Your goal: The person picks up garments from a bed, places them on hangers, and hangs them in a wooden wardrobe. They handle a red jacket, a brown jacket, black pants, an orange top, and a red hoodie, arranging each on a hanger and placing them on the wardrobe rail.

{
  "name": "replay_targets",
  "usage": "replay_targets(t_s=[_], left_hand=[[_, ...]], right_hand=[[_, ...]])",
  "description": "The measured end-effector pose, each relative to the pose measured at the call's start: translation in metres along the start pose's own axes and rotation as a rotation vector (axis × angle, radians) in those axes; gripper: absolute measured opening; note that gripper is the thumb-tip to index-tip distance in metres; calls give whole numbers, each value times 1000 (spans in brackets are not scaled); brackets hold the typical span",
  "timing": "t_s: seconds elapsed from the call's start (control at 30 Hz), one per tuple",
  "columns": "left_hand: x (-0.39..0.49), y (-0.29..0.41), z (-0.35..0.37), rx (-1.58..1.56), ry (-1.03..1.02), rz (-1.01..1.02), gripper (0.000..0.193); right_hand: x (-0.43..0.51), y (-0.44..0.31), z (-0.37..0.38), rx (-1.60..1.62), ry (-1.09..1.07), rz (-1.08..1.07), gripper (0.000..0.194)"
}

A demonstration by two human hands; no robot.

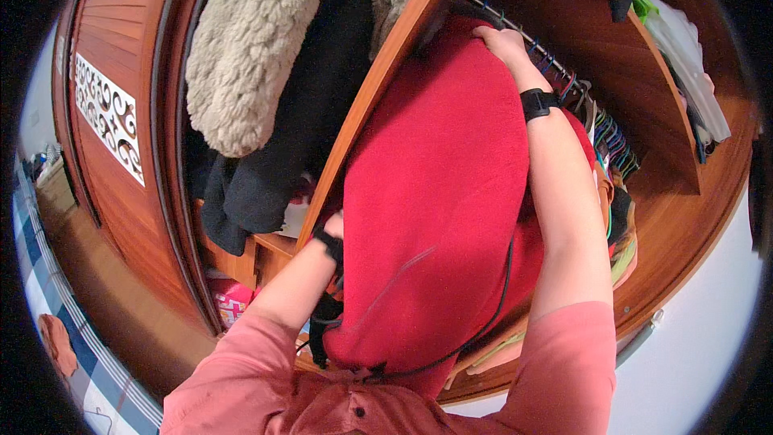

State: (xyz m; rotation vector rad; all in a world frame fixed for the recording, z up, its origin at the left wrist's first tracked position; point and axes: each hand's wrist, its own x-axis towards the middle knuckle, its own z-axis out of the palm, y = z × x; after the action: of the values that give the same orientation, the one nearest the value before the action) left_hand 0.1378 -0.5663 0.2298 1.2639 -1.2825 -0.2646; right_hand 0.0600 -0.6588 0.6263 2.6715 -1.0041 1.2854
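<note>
A large red coat-like garment (435, 181) with a soft felted surface hangs before me inside a wooden wardrobe. My right hand (504, 45) is at its top edge, just below the metal clothes rail (513, 27), with the fingers bent over the cloth. Low on the garment's left side is my left hand (335, 225); its fingers are hidden behind the cloth, beside the upright wooden divider (356, 139). Each wrist wears a black band. A thin black cord (504, 296) runs down across the red cloth towards my chest.
Left of the divider hang a cream fleecy garment (247, 54) and dark clothing (247, 205). Several coloured hangers (616, 139) crowd the rail at right, above more clothes. A wooden shelf panel (658, 90) bears plastic bags (688, 60). A sliding wardrobe door (115, 30) stands at left.
</note>
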Motion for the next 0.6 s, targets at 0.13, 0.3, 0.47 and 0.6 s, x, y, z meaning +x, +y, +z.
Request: replay_targets(t_s=[0.13, 0.3, 0.47, 0.6], left_hand=[[-61, 12, -15, -61, -129, 65, 53], [-111, 37, -53, -409, -99, -84, 52], [-153, 89, -72, -412, 167, -55, 75], [-134, 108, -74, 38, 88, 286, 101]], right_hand=[[-26, 2, 4, 539, 78, 128, 54], [-59, 21, 17, 459, 119, -80, 50], [-171, 19, 62, 808, -56, 37, 56], [-273, 4, 103, 782, -25, 48, 52]])
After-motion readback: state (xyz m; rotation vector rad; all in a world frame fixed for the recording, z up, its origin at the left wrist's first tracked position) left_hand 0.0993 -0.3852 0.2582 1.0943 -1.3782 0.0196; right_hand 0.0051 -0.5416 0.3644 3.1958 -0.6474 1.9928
